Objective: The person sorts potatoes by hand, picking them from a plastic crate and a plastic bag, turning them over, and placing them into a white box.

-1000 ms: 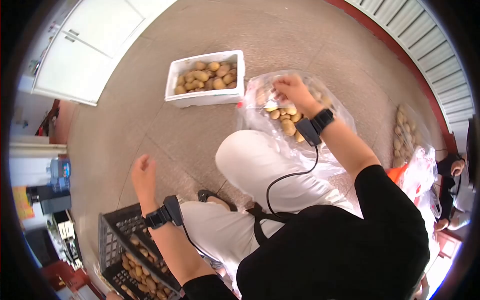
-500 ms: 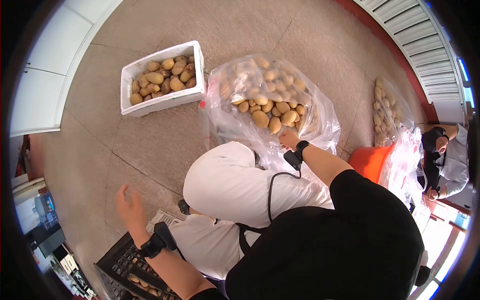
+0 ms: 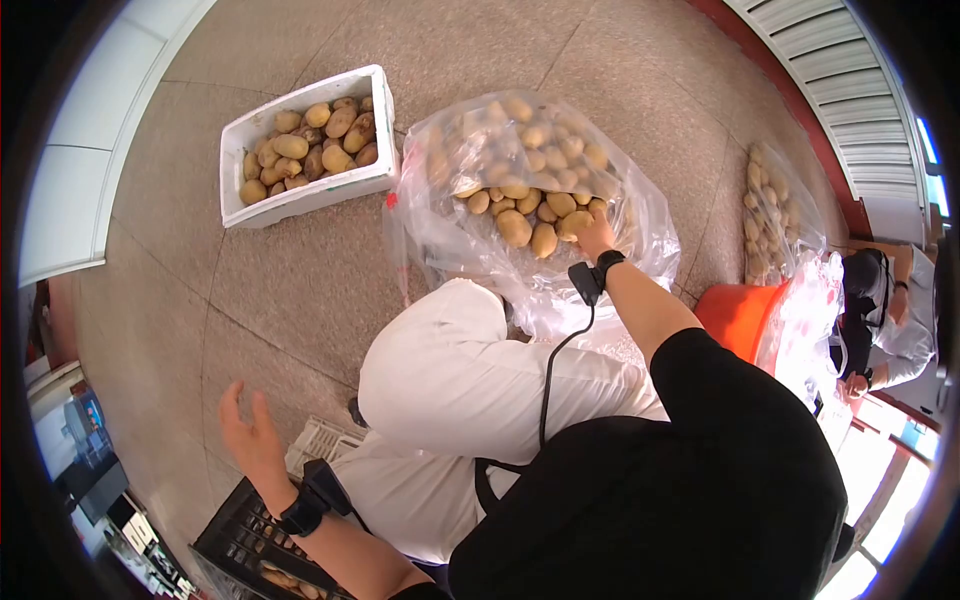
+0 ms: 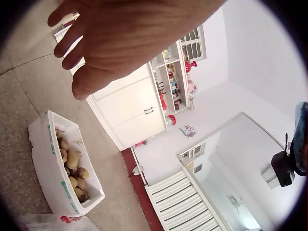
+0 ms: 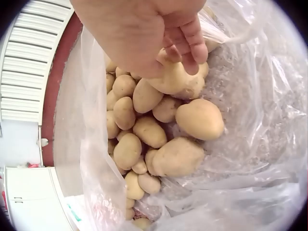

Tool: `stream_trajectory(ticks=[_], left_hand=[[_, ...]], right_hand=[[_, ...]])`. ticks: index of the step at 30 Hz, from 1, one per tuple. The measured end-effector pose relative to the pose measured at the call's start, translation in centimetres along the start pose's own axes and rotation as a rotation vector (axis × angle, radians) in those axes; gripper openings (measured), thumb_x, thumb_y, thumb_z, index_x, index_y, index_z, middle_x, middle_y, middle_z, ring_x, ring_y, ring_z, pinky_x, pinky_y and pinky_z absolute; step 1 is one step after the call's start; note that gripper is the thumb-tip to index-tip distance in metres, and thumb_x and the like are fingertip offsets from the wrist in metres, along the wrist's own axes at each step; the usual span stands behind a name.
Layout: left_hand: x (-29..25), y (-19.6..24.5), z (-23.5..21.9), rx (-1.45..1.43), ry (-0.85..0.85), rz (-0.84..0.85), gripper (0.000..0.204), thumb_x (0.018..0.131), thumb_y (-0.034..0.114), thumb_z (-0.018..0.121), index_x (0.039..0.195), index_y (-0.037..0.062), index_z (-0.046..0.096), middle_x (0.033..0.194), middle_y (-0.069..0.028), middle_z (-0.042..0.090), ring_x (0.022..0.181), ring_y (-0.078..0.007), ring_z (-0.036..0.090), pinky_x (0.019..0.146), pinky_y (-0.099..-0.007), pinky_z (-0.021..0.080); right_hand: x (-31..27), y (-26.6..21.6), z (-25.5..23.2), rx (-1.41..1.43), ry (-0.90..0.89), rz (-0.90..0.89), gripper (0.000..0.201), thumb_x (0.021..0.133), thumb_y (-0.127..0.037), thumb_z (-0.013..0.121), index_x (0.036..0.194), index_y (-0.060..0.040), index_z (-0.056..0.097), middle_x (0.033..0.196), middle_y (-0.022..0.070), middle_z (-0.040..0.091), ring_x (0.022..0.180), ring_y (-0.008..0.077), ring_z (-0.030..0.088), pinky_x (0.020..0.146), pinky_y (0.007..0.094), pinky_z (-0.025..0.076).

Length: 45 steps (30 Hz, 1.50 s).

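Note:
My right hand [image 3: 597,236] reaches into the mouth of a large clear plastic bag [image 3: 455,262] full of potatoes. In the right wrist view its thumb and curled fingers are round a yellow potato [image 5: 172,81] at the top of the pile. More loose potatoes [image 5: 199,119] lie just below that hand, against the crumpled plastic. My left hand [image 3: 252,440] hangs in the air over the floor on the left, fingers spread and holding nothing. Beneath the left forearm stands a black plastic crate [image 3: 235,530] with potatoes inside.
Left of the bag, a white foam box [image 3: 305,200] holds potatoes. Another bag of potatoes [image 3: 770,215] lies at the right, near a red-orange tub [image 3: 738,315]. Another person [image 3: 905,330] is at the far right. White cabinets [image 4: 130,108] stand along the wall.
My right hand drew back from over the bag toward my knee, then reached forward to a potato in its opening. The left hand stays raised at the left, fingers spread. The view has shifted.

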State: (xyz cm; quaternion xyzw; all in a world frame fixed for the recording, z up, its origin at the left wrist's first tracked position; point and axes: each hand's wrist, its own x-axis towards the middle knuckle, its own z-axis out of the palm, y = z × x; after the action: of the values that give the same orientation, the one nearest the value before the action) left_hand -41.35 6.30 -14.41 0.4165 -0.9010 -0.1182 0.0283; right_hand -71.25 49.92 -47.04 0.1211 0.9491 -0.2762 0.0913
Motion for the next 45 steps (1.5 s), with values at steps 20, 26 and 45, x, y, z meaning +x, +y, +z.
stream_trajectory(ticks=[20,26,45], left_hand=[[0.0,0.4,-0.3,-0.017,0.024,-0.009,0.035,0.083,0.021,0.056,0.112,0.0020,0.055,0.112,-0.0154,0.056,0.106,-0.0265,0.052,0.090,-0.0347,0.039],[0.1,-0.8,-0.1,0.025,0.015,0.082,0.035,0.082,0.020,0.057,0.113,0.0034,0.055,0.113,-0.0153,0.056,0.105,-0.0273,0.052,0.089,-0.0354,0.040],[0.4,-1.1,1.8,-0.134,0.181,-0.014,0.029,0.073,0.017,0.063,0.098,0.0025,0.056,0.093,-0.0180,0.056,0.089,-0.0346,0.054,0.075,-0.0423,0.045]], right_hand=[[-5.5,2.0,-3.8,1.045,-0.901,0.632,0.038,0.078,-0.020,0.061,0.109,-0.0071,0.044,0.096,0.0170,0.056,0.083,0.0314,0.060,0.061,0.0405,0.053],[-4.8,-0.4,-0.8,1.263,-0.882,0.758,0.037,0.077,-0.027,0.062,0.104,-0.0053,0.051,0.095,0.0169,0.058,0.084,0.0334,0.058,0.062,0.0440,0.050],[1.9,0.0,4.1,0.515,-0.886,0.498,0.026,0.081,-0.027,0.058,0.092,-0.0040,0.055,0.079,0.0071,0.059,0.069,0.0215,0.059,0.055,0.0349,0.049]])
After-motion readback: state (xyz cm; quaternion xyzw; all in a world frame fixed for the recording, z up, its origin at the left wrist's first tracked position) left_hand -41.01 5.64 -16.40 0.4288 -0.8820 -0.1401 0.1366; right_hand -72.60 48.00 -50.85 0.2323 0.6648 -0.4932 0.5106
